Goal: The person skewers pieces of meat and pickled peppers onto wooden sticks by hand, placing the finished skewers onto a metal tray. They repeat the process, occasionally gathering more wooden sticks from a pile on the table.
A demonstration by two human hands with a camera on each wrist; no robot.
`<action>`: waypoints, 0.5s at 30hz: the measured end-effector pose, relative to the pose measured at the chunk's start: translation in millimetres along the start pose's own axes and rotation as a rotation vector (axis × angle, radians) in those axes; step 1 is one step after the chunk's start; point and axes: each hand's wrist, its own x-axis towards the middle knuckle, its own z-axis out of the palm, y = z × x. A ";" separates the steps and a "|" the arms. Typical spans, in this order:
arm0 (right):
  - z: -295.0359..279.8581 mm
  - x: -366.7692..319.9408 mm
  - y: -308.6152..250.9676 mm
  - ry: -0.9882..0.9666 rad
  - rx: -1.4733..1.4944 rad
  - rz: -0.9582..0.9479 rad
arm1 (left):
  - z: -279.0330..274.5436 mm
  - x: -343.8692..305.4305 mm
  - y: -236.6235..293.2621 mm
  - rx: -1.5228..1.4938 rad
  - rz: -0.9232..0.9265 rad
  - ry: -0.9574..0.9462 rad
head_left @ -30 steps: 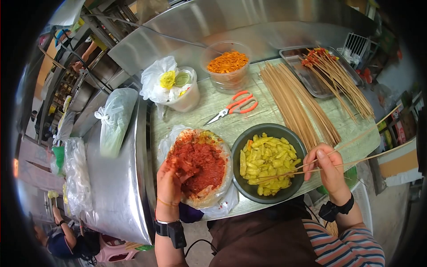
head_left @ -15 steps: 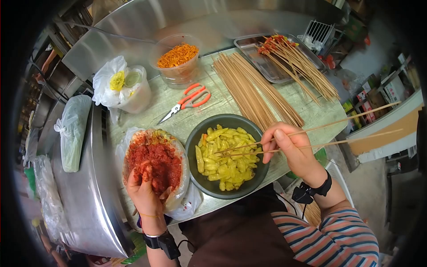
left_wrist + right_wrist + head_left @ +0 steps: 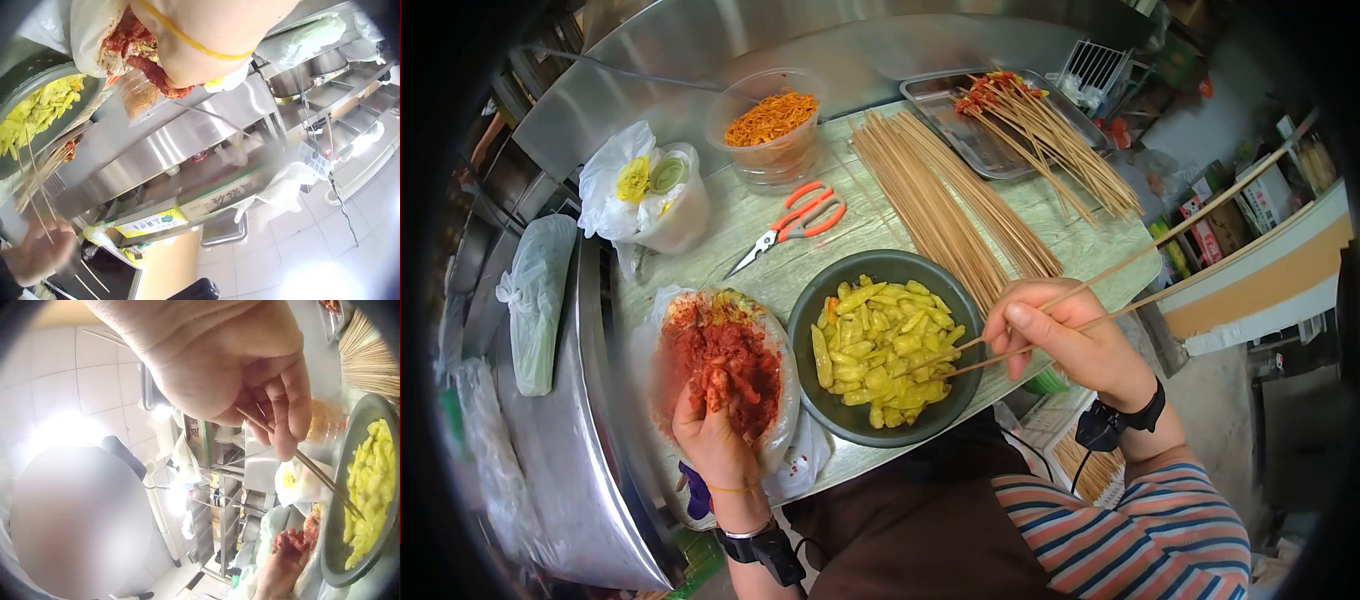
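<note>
My left hand (image 3: 715,440) is at the bag of red marinated meat (image 3: 745,385), its red-coated fingers curled round some of the meat; the bits between the fingers are partly hidden. My right hand (image 3: 1065,335) pinches two thin bamboo skewers (image 3: 1135,265) between thumb and fingers. Their tips reach down among the yellow-green pickled peppers (image 3: 880,350) in a dark grey bowl (image 3: 802,395). In the right wrist view the skewers (image 3: 319,475) slant into the peppers. The bowl stands just right of the meat bag.
Orange-handled scissors (image 3: 790,222) lie behind the bowl. Loose skewers (image 3: 945,200) spread beside a metal tray (image 3: 925,92) bearing filled skewers (image 3: 1060,140). A tub of orange shreds (image 3: 772,125) and a bag-lined white tub (image 3: 680,225) stand at the back left.
The head view has swung, so the table appears shifted left. My left fingers have moved from the meat's left edge further into it. My right hand keeps the two skewers over the bowl.
</note>
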 end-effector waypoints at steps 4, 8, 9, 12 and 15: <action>9.0 9.7 2.9 -0.037 -0.091 -0.060 | 0.6 -1.4 -9.5 -0.039 -0.077 0.032; 9.8 12.1 4.4 -0.013 -0.008 -0.085 | 3.6 -2.3 -7.3 -0.106 -0.058 0.043; 8.8 12.1 3.1 -0.013 -0.011 -0.090 | 2.4 -1.6 -8.0 -0.109 -0.090 0.050; 7.7 13.4 -4.7 0.020 0.096 -0.078 | 5.6 -2.8 -5.7 -0.087 -0.079 -0.083; 33.5 22.9 -7.1 0.050 0.223 -0.260 | 5.9 -4.4 -7.1 -0.163 -0.130 -0.155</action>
